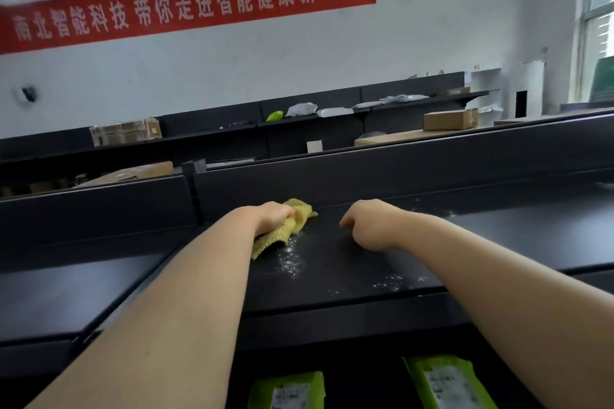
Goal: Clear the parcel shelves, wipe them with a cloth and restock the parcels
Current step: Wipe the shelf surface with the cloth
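Yellow cloth [292, 226] bunched under the left hand [270, 217], fingers curled round it, pressed onto the black top shelf [365, 272] close to the back wall. Right hand [368, 226] just beside, curled into a fist, knuckles down on the shelf, nothing visible in it.

Looks like mid-wipe. Clearing seemingly done up here, no parcels on this shelf. Plenty of white dust [292, 264] in front of the cloth, along the front edge and off toward the right end, so probably a fair bit of wiping left. Restocking not started on this level, by the look of it.

Two green parcels [289, 392] down on a lower level, cut off at the bottom, labels too blurry to read. Restocked or waiting, no telling. Fingertips of both hands tucked out of sight. Cardboard boxes [450, 119] and pale bags on the far shelves, too soft to make out much.
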